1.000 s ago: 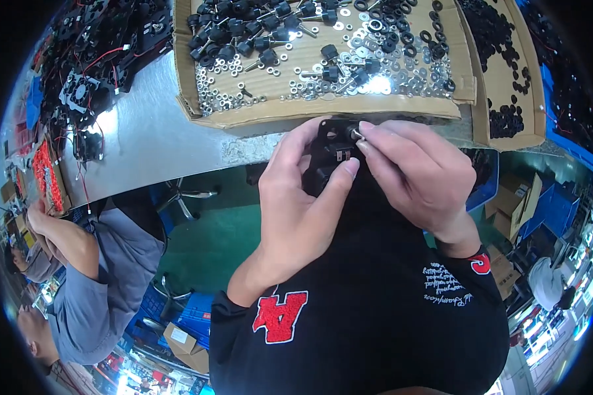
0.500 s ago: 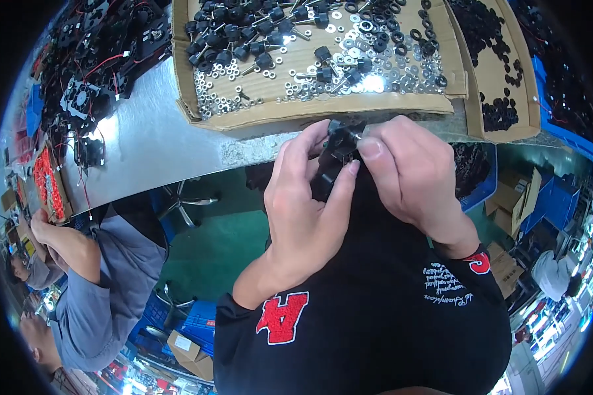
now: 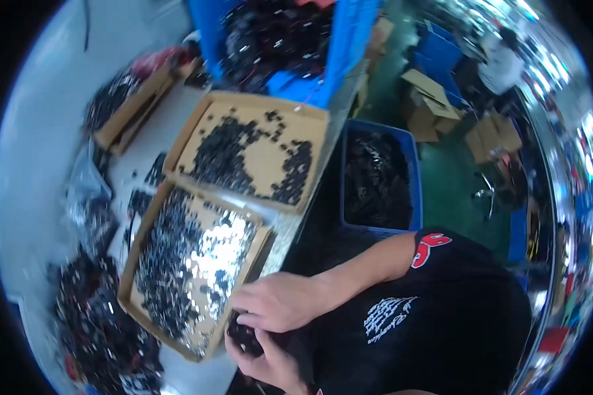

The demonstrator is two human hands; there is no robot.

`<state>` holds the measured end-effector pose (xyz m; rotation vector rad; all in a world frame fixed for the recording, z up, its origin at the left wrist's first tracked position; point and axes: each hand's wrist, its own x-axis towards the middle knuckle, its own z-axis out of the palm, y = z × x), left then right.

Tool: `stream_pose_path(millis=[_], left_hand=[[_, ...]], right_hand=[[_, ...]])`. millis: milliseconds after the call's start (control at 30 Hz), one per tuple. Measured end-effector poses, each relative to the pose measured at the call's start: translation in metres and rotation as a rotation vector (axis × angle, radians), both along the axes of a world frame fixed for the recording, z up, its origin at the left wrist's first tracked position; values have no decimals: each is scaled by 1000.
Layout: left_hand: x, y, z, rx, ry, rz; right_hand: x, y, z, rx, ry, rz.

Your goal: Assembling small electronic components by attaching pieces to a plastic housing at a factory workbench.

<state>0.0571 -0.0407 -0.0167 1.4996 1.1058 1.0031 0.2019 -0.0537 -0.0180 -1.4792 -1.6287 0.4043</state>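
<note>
My left hand is wrapped round a dark black part, thumb on one side and fingers on the other. Over the top of that part my right hand is closed, fingertips bent against it; whatever they pinch is hidden. Motion blur hides the part's details. Both hands are beside the near edge of a cardboard tray filled with small dark pieces and shiny metal hardware.
Beyond it lies another cardboard tray of small black rings. A blue bin of dark parts stands at the far end, another blue crate below the table's right edge. Dark wired assemblies are heaped at left.
The view has swung to the right, bringing the ring tray, blue bin and crate further into sight. Both hands stay together at the black part, now lower in the picture.
</note>
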Motion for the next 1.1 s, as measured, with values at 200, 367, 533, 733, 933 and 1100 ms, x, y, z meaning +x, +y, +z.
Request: stream_pose_path(millis=[200, 367, 533, 733, 933, 1100], left_hand=[[-8, 2, 7, 131, -9, 2], [-11, 6, 0, 247, 114, -26], [-9, 8, -6, 225, -4, -87], [-11, 14, -14, 218, -2, -141], [-13, 19, -17, 153, -97, -181], [-19, 24, -26, 221, -57, -222]], right_hand=[[-17, -11, 10, -37, -137, -162], [-20, -13, -3, 83, -239, -84], [-31, -20, 3, 120, -190, -297], [-37, -20, 8, 65, -166, -369], [-35, -19, 9, -87, -297, -294], [-37, -18, 21, -351, -361, -173]])
